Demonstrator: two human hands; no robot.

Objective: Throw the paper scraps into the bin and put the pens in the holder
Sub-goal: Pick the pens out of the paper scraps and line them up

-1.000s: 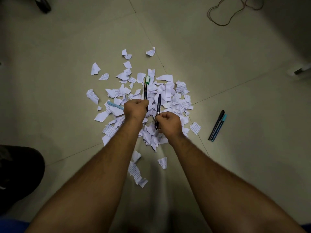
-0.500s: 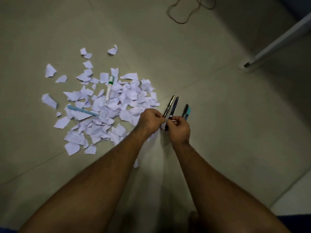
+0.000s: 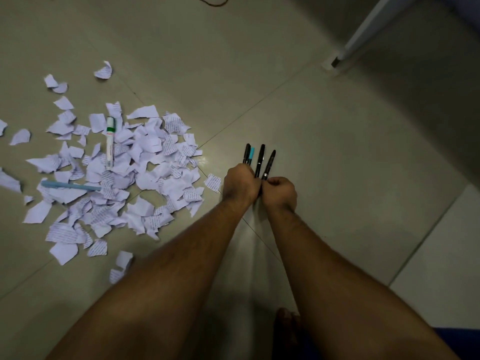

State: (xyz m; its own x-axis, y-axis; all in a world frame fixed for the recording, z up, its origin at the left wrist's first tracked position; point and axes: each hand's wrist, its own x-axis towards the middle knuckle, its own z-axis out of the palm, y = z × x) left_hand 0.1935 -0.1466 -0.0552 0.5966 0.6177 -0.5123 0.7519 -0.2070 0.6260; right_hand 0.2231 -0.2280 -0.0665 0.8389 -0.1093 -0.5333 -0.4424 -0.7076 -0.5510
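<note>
Your left hand (image 3: 240,184) grips black and teal pens (image 3: 248,155); right hand (image 3: 281,189) pinches two black pens (image 3: 263,162). Risk: merging bundles w/ loose grip, one drops right of white paper scraps (image 3: 145,167).

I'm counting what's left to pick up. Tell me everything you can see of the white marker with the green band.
The white marker is a slim plastic-looking cylinder with a green band near its far end and faint print along the barrel. It lies flat, lengthwise away from the camera, on top of the paper scraps on the floor. Neither hand touches it.
</note>
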